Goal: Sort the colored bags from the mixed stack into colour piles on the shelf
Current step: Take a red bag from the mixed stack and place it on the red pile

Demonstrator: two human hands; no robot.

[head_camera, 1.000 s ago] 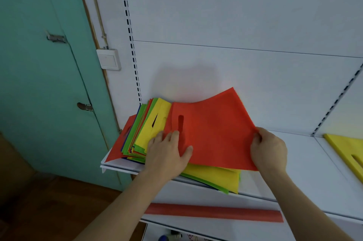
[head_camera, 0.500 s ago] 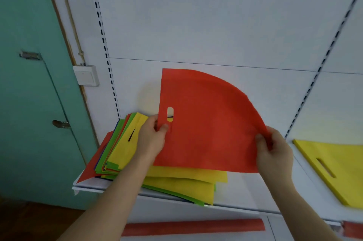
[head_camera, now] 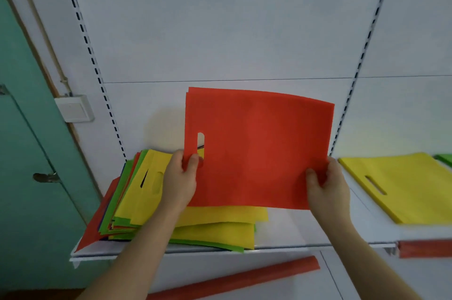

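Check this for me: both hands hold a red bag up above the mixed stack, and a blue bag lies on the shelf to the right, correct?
Not quite. The head view shows the bag on the shelf to the right is yellow, not blue. The rest holds.

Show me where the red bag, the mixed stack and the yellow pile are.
red bag (head_camera: 256,150), head view, middle of its face
mixed stack (head_camera: 137,204), head view, top yellow bag
yellow pile (head_camera: 411,184), head view, top surface

Single head-worn view, close, forward and down onto shelf (head_camera: 281,236).
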